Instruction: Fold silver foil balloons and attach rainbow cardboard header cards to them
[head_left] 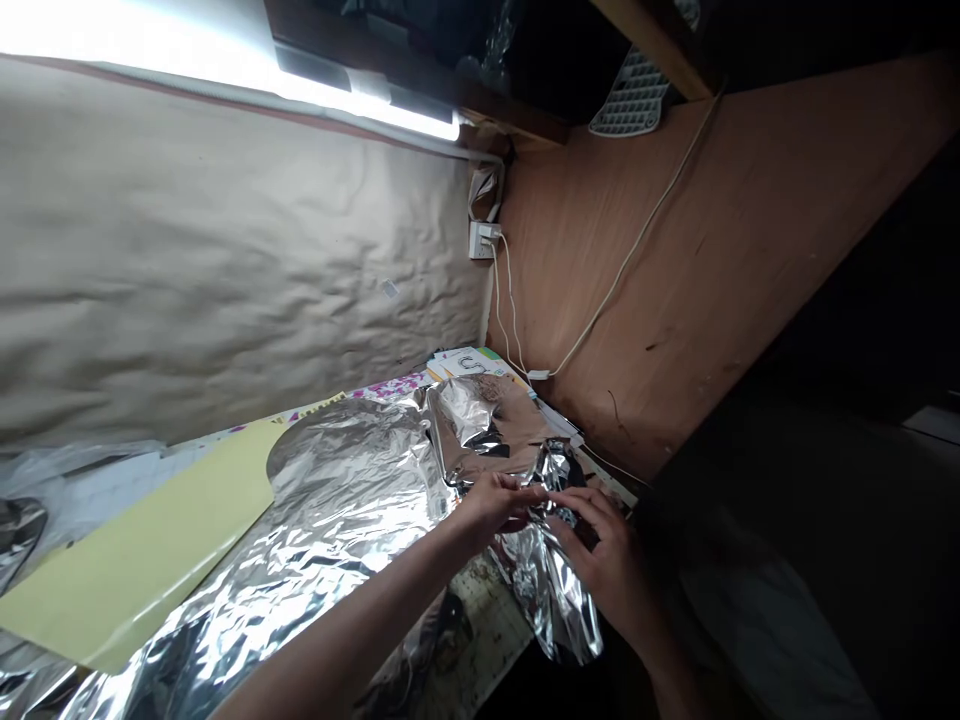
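A crumpled piece of silver foil (559,590) hangs over the front edge of the table, between and below my hands. My left hand (496,502) is closed in a pinch at its upper part. From the right, my right hand (604,540) also pinches the foil, its fingertips almost meeting those of the left. What lies right between the fingertips is too small to make out. Behind the hands is a smoother shiny foil piece (480,425). A large silver foil sheet (337,500) spreads over the table to the left.
A pale yellow sheet (157,540) lies at the left, with clear plastic (67,465) beyond it. Papers (469,362) lie in the back corner. A socket (481,240) with white cables is on the wall. A wooden panel (637,300) rises on the right, and a tube light (367,105) shines above.
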